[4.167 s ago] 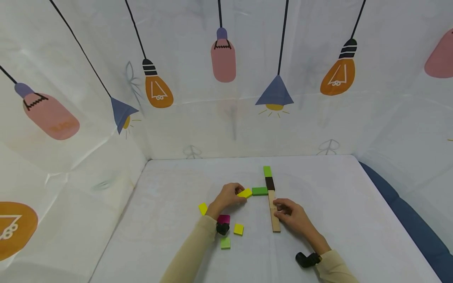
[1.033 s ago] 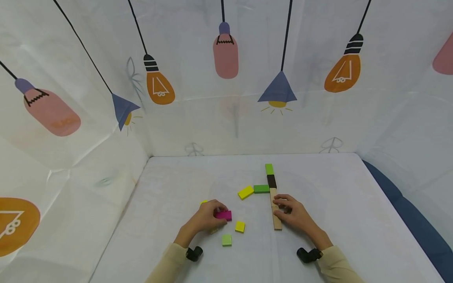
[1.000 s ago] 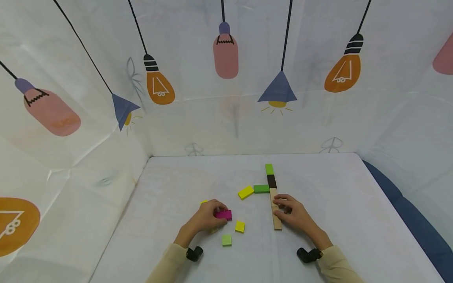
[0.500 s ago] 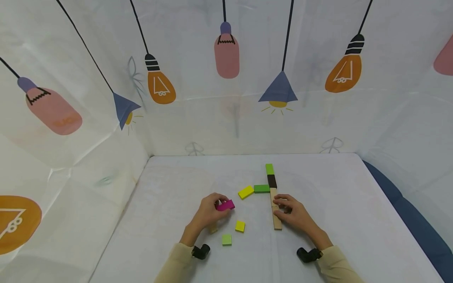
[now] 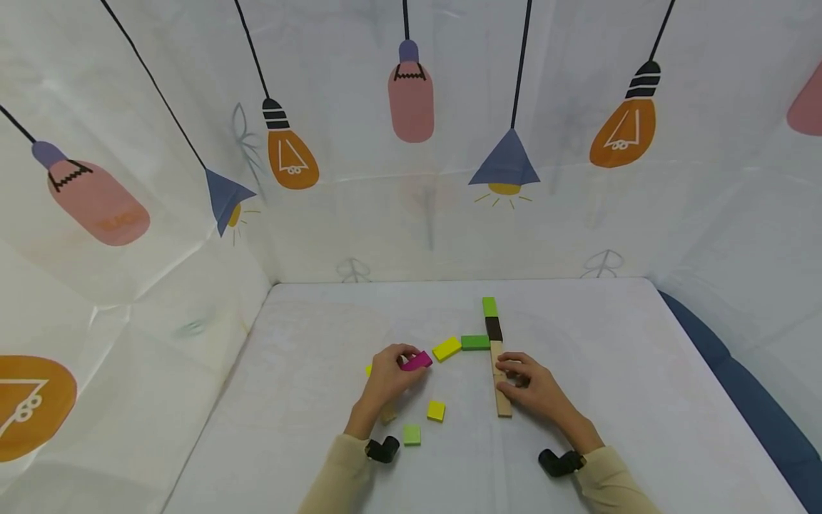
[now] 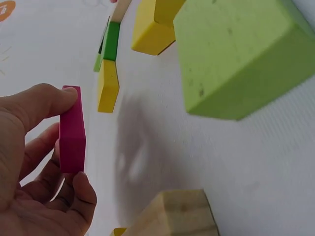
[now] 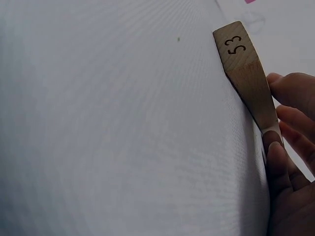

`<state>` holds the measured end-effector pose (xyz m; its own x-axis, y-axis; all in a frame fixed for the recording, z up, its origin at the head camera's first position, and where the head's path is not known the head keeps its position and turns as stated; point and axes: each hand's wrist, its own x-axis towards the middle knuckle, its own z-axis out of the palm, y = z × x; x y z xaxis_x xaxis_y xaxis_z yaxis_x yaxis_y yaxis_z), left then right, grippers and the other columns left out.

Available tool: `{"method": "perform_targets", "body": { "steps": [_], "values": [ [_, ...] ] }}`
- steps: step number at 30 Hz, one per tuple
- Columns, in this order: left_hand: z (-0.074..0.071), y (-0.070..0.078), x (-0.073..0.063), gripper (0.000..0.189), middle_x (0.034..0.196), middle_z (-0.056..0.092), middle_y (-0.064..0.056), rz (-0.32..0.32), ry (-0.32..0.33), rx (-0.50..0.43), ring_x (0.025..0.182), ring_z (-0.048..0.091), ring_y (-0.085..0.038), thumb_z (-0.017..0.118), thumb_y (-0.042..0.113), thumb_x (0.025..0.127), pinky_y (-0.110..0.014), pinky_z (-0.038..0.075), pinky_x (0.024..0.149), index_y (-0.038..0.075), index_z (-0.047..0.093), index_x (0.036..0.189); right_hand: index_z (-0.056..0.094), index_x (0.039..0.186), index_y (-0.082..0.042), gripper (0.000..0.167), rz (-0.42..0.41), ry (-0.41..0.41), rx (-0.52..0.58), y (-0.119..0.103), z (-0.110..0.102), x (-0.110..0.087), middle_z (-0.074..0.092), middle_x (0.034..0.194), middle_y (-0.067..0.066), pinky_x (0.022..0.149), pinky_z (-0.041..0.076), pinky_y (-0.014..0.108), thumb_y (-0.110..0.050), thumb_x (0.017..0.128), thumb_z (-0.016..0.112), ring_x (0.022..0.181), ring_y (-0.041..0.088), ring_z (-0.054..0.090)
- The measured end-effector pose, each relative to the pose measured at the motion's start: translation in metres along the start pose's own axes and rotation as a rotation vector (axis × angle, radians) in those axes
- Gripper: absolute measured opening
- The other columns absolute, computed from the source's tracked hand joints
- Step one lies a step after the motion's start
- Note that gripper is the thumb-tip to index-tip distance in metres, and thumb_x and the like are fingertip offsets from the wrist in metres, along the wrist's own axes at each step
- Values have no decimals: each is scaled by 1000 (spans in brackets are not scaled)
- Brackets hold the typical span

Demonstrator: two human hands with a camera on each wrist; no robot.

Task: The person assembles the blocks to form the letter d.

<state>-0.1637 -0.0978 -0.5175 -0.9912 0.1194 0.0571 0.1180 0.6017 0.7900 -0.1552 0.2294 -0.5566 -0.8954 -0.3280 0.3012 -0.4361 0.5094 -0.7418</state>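
My left hand (image 5: pixel 388 375) pinches a magenta block (image 5: pixel 416 361) between thumb and fingers, lifted off the table; its shadow falls beside it in the left wrist view. Just right of the magenta block, apart from it, a tilted yellow block (image 5: pixel 447 348) lies at the end of a green block (image 5: pixel 475 343). That green block meets a line of a light green block (image 5: pixel 490 307), a dark brown block (image 5: pixel 493 328) and plain wooden blocks (image 5: pixel 503 401). My right hand (image 5: pixel 536 385) rests with loosely bent fingers on the plain wooden blocks, one marked 53 in the right wrist view.
Nearer me lie a loose yellow block (image 5: pixel 436 411) and a light green block (image 5: pixel 412 435). A wooden block (image 5: pixel 388 414) and another yellow block (image 5: pixel 369 370) are partly hidden by my left hand. White table (image 5: pixel 578 321) surrounds them; a printed sheet (image 5: pixel 359 228) hangs behind.
My left hand let go of the yellow block beside the green one, took the magenta block from the loose pile, and carried it up and right. My right hand stays on the wooden blocks.
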Motion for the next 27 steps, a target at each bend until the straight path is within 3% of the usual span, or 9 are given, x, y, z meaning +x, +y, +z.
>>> {"method": "perform_targets", "body": {
  "steps": [10,27],
  "values": [
    [9,7,6,32,100,68,-7,-58,25,-2,84,56,-17,85,21,84,-23,52,72,7,73,110,75,116,0,35,-32,6,15,1,0,1,67,125,15,73,54,22,-9,84,84,93,13,66],
    [23,14,11,34,93,63,-5,-227,8,21,84,55,-19,87,21,81,-34,56,78,7,69,106,75,116,0,34,-47,12,13,3,0,1,67,124,15,72,54,23,-9,84,84,92,14,66]
  ]
}}
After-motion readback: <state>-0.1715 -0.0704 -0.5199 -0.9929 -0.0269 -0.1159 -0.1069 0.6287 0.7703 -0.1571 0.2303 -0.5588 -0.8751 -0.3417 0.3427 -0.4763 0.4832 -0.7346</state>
